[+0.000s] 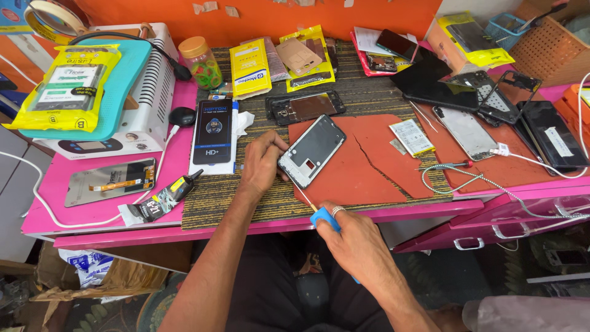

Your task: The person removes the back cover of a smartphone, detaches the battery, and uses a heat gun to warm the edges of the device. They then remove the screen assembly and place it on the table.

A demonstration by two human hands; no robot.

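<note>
I am looking down at the pink table point(92, 212). My left hand point(261, 165) is curling around the near left edge of the phone frame point(311, 150), holding it down on the red mat point(362, 163) in the middle. My right hand point(353, 237) is closing around a blue-handled tool point(324, 218), with its thin tip touching the frame's near corner. A glue tube point(161, 201) is lying to the left.
</note>
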